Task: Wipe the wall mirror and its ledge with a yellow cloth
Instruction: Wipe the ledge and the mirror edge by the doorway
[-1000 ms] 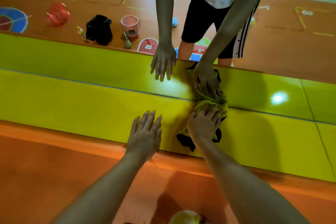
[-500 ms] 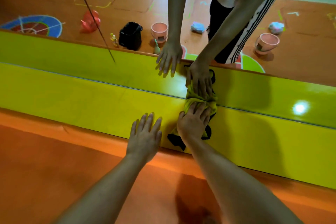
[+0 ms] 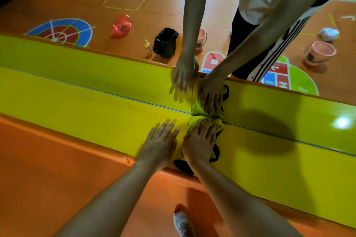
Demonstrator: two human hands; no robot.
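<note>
Head view: you are pressing your right hand (image 3: 198, 144) down on the bunched yellow cloth (image 3: 216, 123), fingers lying straight over it rather than curled round it. The cloth is sitting on the yellow-green ledge (image 3: 77, 113), its far edge touching the foot of the wall mirror (image 3: 96, 5). Your left hand (image 3: 159, 144) is resting flat on the ledge just left of the cloth, fingers straight and slightly spread. The mirror is reflecting both arms, a black bin (image 3: 165, 42) and a pink bucket (image 3: 319, 54).
</note>
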